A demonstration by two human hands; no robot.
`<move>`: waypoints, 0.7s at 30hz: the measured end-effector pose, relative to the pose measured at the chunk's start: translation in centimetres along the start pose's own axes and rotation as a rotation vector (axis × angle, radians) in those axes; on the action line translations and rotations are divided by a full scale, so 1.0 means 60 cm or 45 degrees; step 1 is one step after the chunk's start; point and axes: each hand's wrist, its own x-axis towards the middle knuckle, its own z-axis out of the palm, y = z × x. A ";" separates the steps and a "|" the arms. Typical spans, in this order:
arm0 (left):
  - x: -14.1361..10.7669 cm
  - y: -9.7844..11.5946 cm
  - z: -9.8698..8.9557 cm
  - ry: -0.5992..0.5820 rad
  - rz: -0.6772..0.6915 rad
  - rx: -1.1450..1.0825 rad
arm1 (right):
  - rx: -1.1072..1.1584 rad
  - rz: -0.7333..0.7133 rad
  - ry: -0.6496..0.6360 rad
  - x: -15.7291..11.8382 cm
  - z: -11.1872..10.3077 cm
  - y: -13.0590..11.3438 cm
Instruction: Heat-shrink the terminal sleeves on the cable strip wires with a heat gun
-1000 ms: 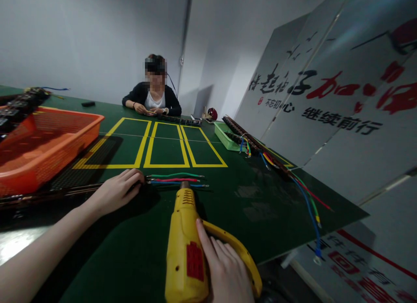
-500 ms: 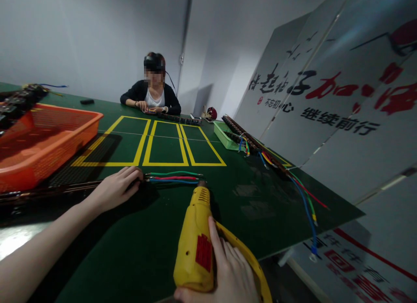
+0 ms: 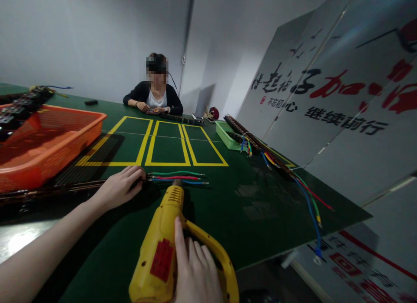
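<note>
In my right hand [image 3: 198, 268] is a yellow heat gun [image 3: 159, 242], my fingers wrapped round its handle. Its nozzle points away from me at the middle of the coloured wires, close to the blue wire [image 3: 163, 180]. A green wire [image 3: 172, 173] and a red wire [image 3: 176, 178] lie alongside, with metal ends toward the right. My left hand [image 3: 128, 181] is closed over the spot where these wires leave a long dark wiring harness [image 3: 74, 186]. The harness runs left under my wrist.
An orange basket [image 3: 87, 124] with dark parts stands at the left. A green basket [image 3: 224, 138] and long harnesses [image 3: 257, 142] lie at the right, wires [image 3: 309, 203] hanging over the table edge. Yellow tape rectangles [image 3: 167, 165] mark the green table. A person [image 3: 153, 96] sits opposite, handling small parts.
My right hand has moved the heat gun left, so its nozzle went from the wires' metal ends to their middle. My left hand keeps its hold.
</note>
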 end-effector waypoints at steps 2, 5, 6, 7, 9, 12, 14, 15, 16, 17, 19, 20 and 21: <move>0.000 0.001 -0.001 0.012 0.004 0.004 | -0.031 -0.056 -0.025 -0.001 0.008 -0.015; 0.001 0.001 -0.001 0.013 0.012 0.009 | -0.126 -0.125 0.008 -0.003 0.023 -0.033; 0.000 0.000 -0.001 0.012 0.013 0.006 | -0.159 -0.136 0.031 -0.004 0.029 -0.037; 0.000 -0.001 -0.001 0.013 0.015 -0.001 | -0.186 -0.142 0.049 -0.004 0.034 -0.040; -0.001 -0.003 -0.001 0.012 0.018 -0.021 | -0.217 -0.143 0.074 -0.004 0.042 -0.044; -0.002 -0.005 -0.002 -0.003 0.020 -0.043 | -0.221 -0.169 0.091 -0.001 0.043 -0.045; -0.003 -0.007 -0.003 -0.012 0.020 -0.051 | -0.205 -0.196 0.098 0.001 0.036 -0.041; -0.003 -0.007 -0.003 -0.014 0.020 -0.054 | -0.192 -0.206 0.093 0.001 0.031 -0.037; -0.002 -0.007 -0.004 -0.014 0.021 -0.057 | -0.179 -0.205 0.085 0.002 0.025 -0.032; -0.002 -0.006 -0.004 -0.014 0.020 -0.060 | -0.164 -0.199 0.069 0.001 0.018 -0.025; -0.001 -0.005 -0.005 -0.013 0.017 -0.060 | -0.123 -0.189 0.026 0.000 0.003 -0.008; 0.000 -0.004 -0.006 -0.012 0.015 -0.058 | -0.095 -0.186 0.000 -0.001 -0.005 0.002; 0.000 -0.004 -0.006 -0.010 0.010 -0.054 | -0.062 -0.184 -0.026 -0.002 -0.013 0.012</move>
